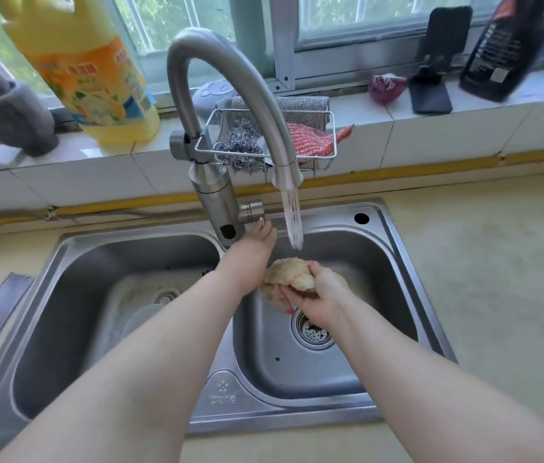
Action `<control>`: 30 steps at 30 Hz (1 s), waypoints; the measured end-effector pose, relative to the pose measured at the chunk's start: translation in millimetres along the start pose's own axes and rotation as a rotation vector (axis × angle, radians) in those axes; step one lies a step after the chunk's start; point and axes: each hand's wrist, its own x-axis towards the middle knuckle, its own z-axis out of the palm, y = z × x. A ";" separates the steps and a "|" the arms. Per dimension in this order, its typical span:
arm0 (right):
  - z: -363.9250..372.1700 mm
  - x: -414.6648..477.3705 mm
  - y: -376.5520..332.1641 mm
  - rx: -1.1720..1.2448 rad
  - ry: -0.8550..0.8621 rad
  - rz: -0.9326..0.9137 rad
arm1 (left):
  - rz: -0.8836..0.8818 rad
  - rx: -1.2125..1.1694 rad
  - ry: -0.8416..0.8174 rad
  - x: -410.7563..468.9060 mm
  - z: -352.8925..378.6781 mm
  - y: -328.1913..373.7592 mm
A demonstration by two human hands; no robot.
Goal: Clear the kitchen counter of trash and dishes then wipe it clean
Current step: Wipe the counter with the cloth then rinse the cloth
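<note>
Head view: beige cloth [289,274], bunched, gripped in right hand [322,295] over the right basin of the sink [397,248] (above its drain [314,332]). Left hand [253,248], fingers extended, touches the faucet handle [252,210]; water [292,222] runs just behind the cloth.

Beige counter [484,262]: double sink [397,248] set in.

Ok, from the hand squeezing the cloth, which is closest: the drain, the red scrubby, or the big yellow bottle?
From the right hand:
1. Drain, just below it in the right basin.
2. Red scrubby, in the wire rack behind the tap.
3. Yellow bottle, far left on the windowsill.
</note>
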 end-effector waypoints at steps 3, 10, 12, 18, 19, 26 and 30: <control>-4.1 2.8 -1.0 -0.010 -0.014 0.021 | 0.032 0.070 -0.084 1.6 13.6 -2.8; -33.9 14.0 6.6 -0.177 0.092 0.091 | -0.151 -0.375 0.263 -30.2 35.2 8.6; -42.0 12.3 6.8 -0.192 0.107 0.103 | -0.340 -0.600 0.167 -32.5 54.1 17.1; -42.6 7.3 10.9 -0.157 0.093 0.089 | -0.814 -1.513 -0.441 -35.5 70.7 55.0; -43.2 8.4 11.3 -0.145 0.103 0.080 | -0.818 -1.584 -0.416 -34.5 70.7 60.7; -54.7 -1.0 -5.2 -0.122 0.097 -0.021 | -0.879 -1.901 -0.137 -11.8 64.7 70.2; -57.8 -2.7 -8.0 -0.162 0.102 -0.008 | -0.941 -1.956 -0.163 -15.9 62.9 77.1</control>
